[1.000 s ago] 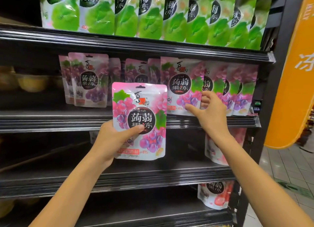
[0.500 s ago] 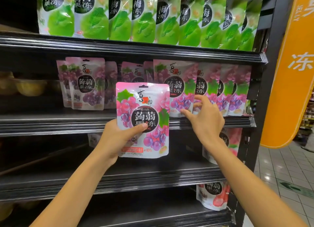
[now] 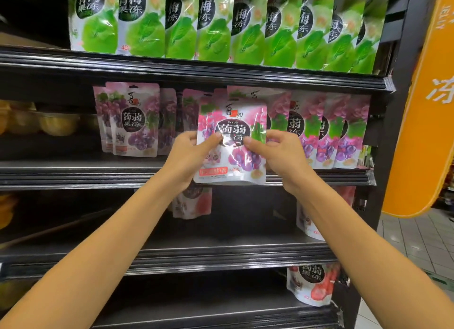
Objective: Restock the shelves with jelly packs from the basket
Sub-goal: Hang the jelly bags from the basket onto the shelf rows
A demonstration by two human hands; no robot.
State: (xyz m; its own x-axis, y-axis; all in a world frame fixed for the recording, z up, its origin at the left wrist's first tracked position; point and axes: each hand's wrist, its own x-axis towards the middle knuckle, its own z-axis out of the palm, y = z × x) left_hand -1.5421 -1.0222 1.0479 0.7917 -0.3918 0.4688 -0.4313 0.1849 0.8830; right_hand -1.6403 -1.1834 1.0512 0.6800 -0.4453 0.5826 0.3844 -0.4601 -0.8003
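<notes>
Right hand [image 3: 280, 154]: had left the shelved grape packs [image 3: 329, 132] to pinch the right edge of the grape jelly pack [image 3: 232, 141].
Left hand [image 3: 189, 156]: gripped the pack's left edge, thumb on its front.
Grape jelly pack: had risen; upright before the middle shelf [image 3: 73, 173], overlapping the row, perhaps touching it; blur hid that.
Green packs [image 3: 221, 26]: lined the shelf above.

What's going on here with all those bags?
A person is restocking. The left hand and right hand both hold one grape pack by its sides, in front of the matching grape row on the middle shelf. It is not set down yet. Green packs fill the shelf above.
</notes>
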